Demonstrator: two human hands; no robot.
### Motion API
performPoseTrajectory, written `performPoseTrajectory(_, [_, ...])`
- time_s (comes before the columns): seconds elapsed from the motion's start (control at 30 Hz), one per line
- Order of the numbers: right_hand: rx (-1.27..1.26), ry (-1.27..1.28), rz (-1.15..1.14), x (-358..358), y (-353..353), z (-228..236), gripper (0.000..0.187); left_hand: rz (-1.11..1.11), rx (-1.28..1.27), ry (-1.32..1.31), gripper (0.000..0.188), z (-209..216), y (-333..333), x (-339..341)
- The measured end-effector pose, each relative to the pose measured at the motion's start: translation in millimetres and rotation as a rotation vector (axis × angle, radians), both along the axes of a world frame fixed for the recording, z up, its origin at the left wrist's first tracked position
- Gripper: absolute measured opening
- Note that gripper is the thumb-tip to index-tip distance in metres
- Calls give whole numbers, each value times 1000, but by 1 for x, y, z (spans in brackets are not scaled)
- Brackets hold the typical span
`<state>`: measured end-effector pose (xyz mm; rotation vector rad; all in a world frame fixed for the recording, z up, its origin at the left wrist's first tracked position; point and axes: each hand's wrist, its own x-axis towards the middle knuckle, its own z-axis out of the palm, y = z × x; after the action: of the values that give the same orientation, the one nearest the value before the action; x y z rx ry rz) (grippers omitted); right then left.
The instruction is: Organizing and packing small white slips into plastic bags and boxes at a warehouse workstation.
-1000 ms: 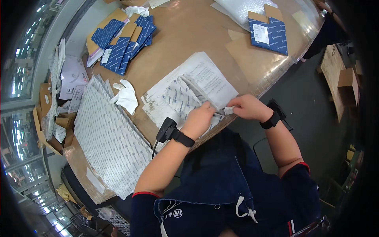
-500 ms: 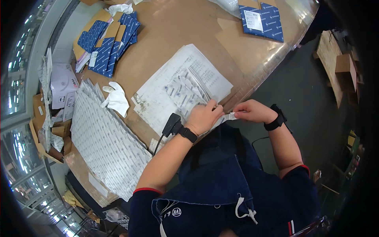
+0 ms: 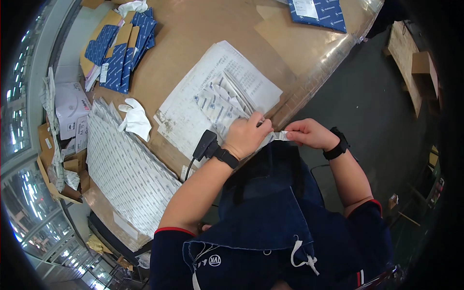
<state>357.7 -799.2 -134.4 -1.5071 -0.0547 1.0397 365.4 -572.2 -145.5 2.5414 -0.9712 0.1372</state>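
Note:
A bundle wrapped in white printed paper (image 3: pixel 218 104) lies at the table's near edge, its folded layers fanned at the far end. Over its near end, my left hand (image 3: pixel 245 135) is closed, fingers curled and knuckles up. To the right of it, my right hand (image 3: pixel 313 134) pinches the narrow end of the wrapping paper (image 3: pixel 280 136) between thumb and fingers, just past the table edge. What lies inside the wrapping is hidden. Beneath the bundle are large white printed sheets (image 3: pixel 181 113), smudged dark at their left side.
Left of the sheets lie a white glove (image 3: pixel 136 120) and a big stack of patterned wrapping paper (image 3: pixel 128 159). Blue printed cartons (image 3: pixel 116 67) are piled far left; another blue carton (image 3: pixel 321 14) is at the far right. An open cardboard box (image 3: pixel 72 181) stands by the left wall.
The view has shifted a little, so the table things sit slightly higher and further left. Both hands keep their hold on the wrapped bundle and the paper end.

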Motion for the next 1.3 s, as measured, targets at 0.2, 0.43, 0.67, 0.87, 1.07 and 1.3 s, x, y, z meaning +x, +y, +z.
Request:
performPoseTrajectory(0.2, [23,4,-35,-13,14,-4,18,-10,11,4,13,1,1,0])
performPoseTrajectory(0.43, [40,2,-32,-28,25,-6,18,-25,0,-2,14,3,0,1])
performPoseTrajectory(0.67, [32,-87,-69,-55,57,-18,19,-17,-16,30,16,-4,1,0])
performPoseTrajectory(0.87, [61,-351,67,-70,83,-24,20,-20,-8,12,15,-1,0,2])
performPoseTrajectory(1.07, [-14,-389,156,-55,75,-8,20,-10,-78,139,18,2,4,3])
performPoseTrajectory(1.3, [-33,-205,-211,-6,-2,51,17,378,-602,506,17,89,56,5])
